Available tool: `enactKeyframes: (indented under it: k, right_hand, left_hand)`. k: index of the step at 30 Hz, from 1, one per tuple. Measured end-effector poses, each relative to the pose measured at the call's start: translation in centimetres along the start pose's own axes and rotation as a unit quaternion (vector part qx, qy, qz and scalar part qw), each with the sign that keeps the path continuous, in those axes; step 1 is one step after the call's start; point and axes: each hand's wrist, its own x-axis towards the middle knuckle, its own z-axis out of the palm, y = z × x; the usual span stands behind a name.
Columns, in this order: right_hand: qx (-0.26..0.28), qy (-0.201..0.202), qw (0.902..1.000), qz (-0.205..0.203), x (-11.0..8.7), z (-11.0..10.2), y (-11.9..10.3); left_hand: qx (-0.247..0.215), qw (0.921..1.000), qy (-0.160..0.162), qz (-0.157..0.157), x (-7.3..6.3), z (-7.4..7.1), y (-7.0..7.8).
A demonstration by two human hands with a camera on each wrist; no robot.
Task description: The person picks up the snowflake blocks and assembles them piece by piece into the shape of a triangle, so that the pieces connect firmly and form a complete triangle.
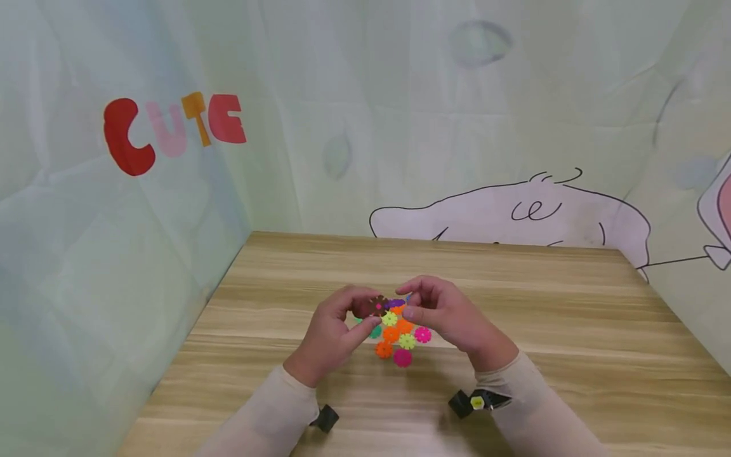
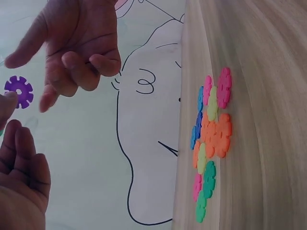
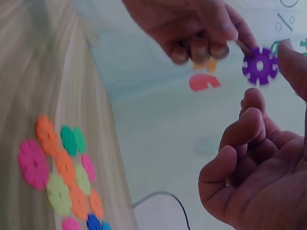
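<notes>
"Pale green walls (image 1: 297, 158) surround a wood-grain tabletop (image 1: 542, 298). What's in the hands above it?"

"Start with the left hand (image 1: 328, 330): thumb and forefinger pinch a brown toothed disc (image 1: 374, 304) at its left side, up off the table."

"Is anything next to it?"

"Yes, a purple disc (image 3: 268, 68), just right of the brown one and set at an angle to it. They seem to meet at the edge; whether they lock, I can't tell."

"And the right hand (image 1: 451, 314)?"

"Loosely spread. Its thumb and forefinger stand apart about the purple disc, other fingers bent inward. I can't make out if the thumb touches it."

"What lies underneath?"

"A cluster of similar discs, flat on the wood. Nearest is a magenta disc (image 1: 402, 359), with an orange disc (image 1: 383, 350) just left of it. One pink disc (image 1: 423, 334) sits at the right, a green disc (image 1: 375, 332) at the left, with yellow-green and more orange between. Blue ones show on the far side."

"Farther out?"

"Cream sleeves (image 1: 268, 412), then CUTE lettering (image 1: 130, 146) on the left wall and an outlined animal drawing (image 1: 485, 216) on the far one."
</notes>
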Motion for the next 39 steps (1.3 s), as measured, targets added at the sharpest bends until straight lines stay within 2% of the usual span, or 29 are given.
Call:
enactKeyframes:
  k: [5, 10, 14, 23, 30, 39]
  right_hand:
    - [-0.1, 0.02, 0.9945, 0.023, 0.4, -2.4, 1.4]
    - [-0.168, 0.022, 0.9819, 0.085, 0.7, -3.9, 2.9]
    - [-0.199, 0.018, 0.9702, 0.137, 0.9, -4.1, 4.1]
    - [-0.278, -0.029, 0.9374, 0.207, 1.0, -3.6, 6.2]
    - [-0.294, -0.069, 0.933, 0.197, 0.9, -3.2, 6.4]
    - [-0.31, -0.07, 0.9283, 0.193, 0.9, -3.0, 6.7]
  left_hand:
    - [-0.017, 0.9994, 0.013, -0.027, 0.0, -0.1, 0.0]
    - [-0.034, 0.9987, 0.013, -0.036, 0.1, -0.1, 0.0]
    - [-0.04, 0.9983, 0.013, -0.039, 0.0, -0.1, -0.1]
    - [-0.046, 0.998, 0.009, -0.043, 0.0, -0.2, -0.2]
    - [-0.047, 0.9977, 0.007, -0.049, 0.1, -0.1, -0.2]
    - [-0.049, 0.997, 0.002, -0.06, 0.1, -0.1, -0.1]
